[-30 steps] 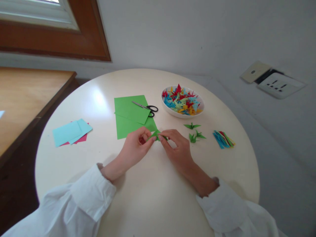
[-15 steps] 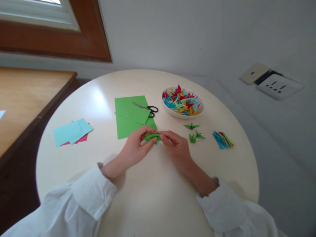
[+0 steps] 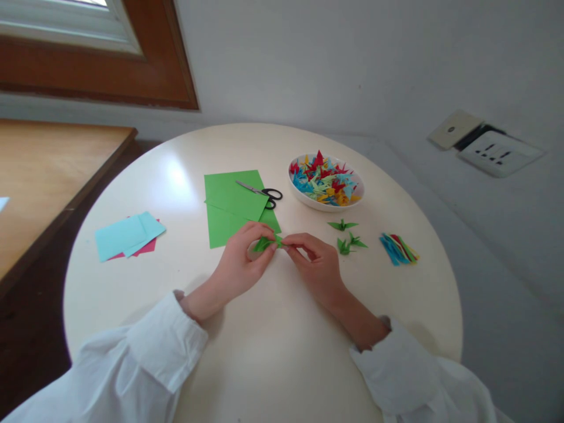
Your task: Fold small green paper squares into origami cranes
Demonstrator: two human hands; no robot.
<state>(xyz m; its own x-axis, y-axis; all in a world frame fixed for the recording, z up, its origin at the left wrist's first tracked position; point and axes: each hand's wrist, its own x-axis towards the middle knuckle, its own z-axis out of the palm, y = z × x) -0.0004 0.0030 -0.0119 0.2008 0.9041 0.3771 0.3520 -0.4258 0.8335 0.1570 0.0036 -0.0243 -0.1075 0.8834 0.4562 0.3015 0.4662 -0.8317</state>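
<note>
Both my hands meet over the middle of a round cream table [image 3: 264,352]. My left hand [image 3: 242,261] and my right hand [image 3: 315,261] each pinch one end of a small folded green paper piece [image 3: 267,242], held just above the tabletop. Right behind the piece lie two green paper sheets [image 3: 233,202], with black-handled scissors [image 3: 262,191] resting on their far edge. Three finished green paper cranes [image 3: 348,235] sit on the table to the right of my right hand.
A white bowl [image 3: 308,201] heaped with coloured paper cranes stands behind the green cranes. A bundle of coloured paper strips [image 3: 399,248] lies at the right. Light blue and red sheets [image 3: 127,235] lie at the left. A wooden surface [image 3: 39,176] adjoins the table's left.
The green piece has been folded narrower between my fingers, and both hands have drawn closer together around it. Nothing else on the table has moved.
</note>
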